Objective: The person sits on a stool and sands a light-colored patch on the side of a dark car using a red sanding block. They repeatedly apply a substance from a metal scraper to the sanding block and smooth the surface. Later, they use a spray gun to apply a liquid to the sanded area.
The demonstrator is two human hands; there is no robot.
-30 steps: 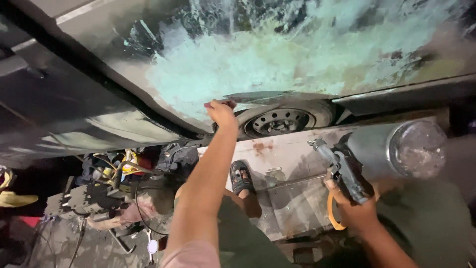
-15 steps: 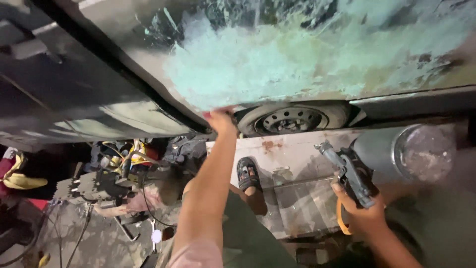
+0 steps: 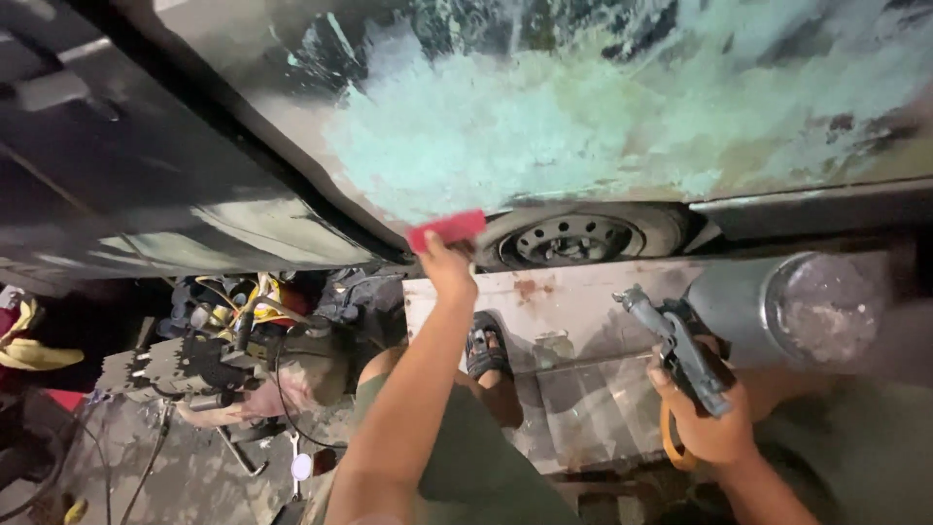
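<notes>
Cluttered ground lies below: tools and cables (image 3: 219,335) to the left, a sandalled foot (image 3: 486,345) on a pale, rust-spotted metal sheet (image 3: 573,321).

Nearest the camera, the right hand (image 3: 709,423) is wrapped round the grip of a spray gun (image 3: 680,350), its silver cup (image 3: 787,306) lying on its side with the mouth toward the viewer; an orange loop (image 3: 669,437) hangs under the hand (hose or strap, I can't make out which).

Farther out, the left arm stretches up and away, and the left hand (image 3: 449,267) pinches a flat red spreader (image 3: 447,229) by its lower edge. The spreader's long axis runs nearly level, tilted up a little to the right, and it touches the bottom lip of the vehicle body panel (image 3: 544,126), just below the pale green filler patch (image 3: 515,136). So the patch lies up and ahead of the left hand, which is much the nearer; the right hand sits well apart, low and to the right. Beyond the lip a wheel (image 3: 573,238) shows.
</notes>
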